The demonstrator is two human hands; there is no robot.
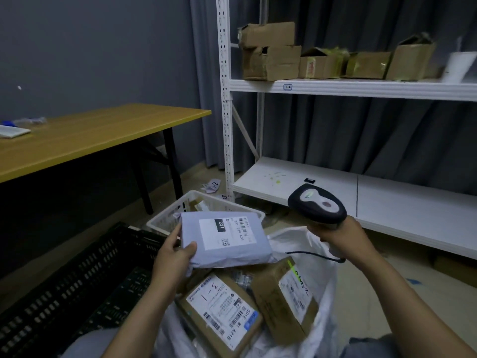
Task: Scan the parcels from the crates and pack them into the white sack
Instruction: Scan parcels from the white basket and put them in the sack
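My left hand [175, 254] grips the left edge of a grey plastic-wrapped parcel [227, 254], label side up, held above the open white sack [322, 257]. My right hand [338, 236] holds a black and grey barcode scanner [316, 204] just right of the parcel, its head raised above the sack. Inside the sack lie two cardboard boxes with shipping labels, one in front [219, 316] and one to the right [284, 298]. A white crate [165, 218] stands behind the parcel with some packages in it. A black crate [77, 285] lies at the lower left.
A yellow-topped table [90, 135] with black legs stands at the left. White metal shelving [361, 89] fills the right, with several torn cardboard boxes [271, 60] on its upper shelf. Paper tags [213, 186] lie on the floor near the shelf post.
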